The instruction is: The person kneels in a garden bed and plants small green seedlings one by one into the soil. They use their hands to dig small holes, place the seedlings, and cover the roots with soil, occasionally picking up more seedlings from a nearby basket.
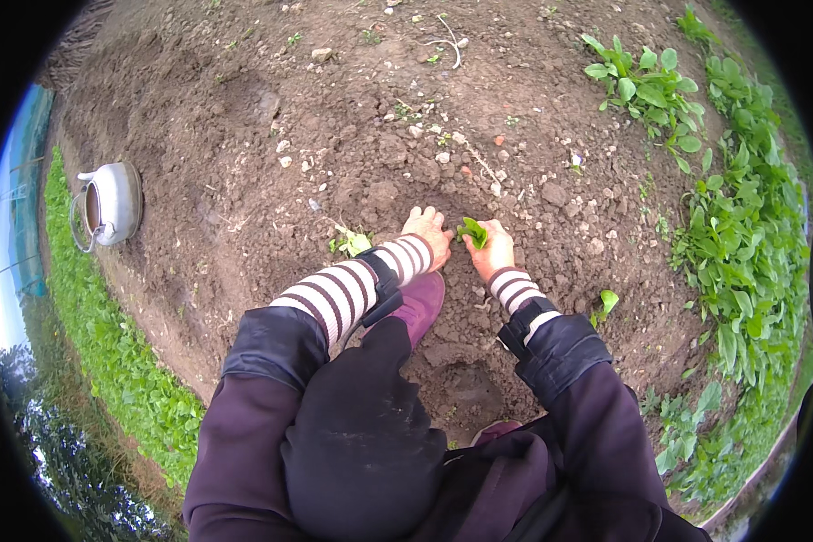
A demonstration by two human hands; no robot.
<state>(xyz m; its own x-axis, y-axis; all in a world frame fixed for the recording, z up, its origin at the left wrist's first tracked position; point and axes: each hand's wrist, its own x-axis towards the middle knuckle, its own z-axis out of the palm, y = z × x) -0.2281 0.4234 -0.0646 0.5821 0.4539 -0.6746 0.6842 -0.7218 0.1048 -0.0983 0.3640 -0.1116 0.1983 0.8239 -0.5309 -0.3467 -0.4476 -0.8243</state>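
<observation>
A small leafy green seedling (473, 232) is pinched between the thumb and fingers of my right hand (494, 252), low over the loose brown soil. The seedling's lower end is hidden. My left hand (431, 234) rests palm down on the soil just left of it, fingers a little apart, with no object seen in it. Behind my left wrist lies a pale green uprooted seedling (352, 242). Another seedling (606, 303) stands to the right of my right wrist.
A metal kettle (118, 203) lies on the soil at the left. Leafy crop rows grow along the left (118, 345) and right (745, 271). Pale stones (322, 54) dot the ground. My purple shoe (423, 305) is beneath my left forearm, beside a hollow (471, 391) in the soil.
</observation>
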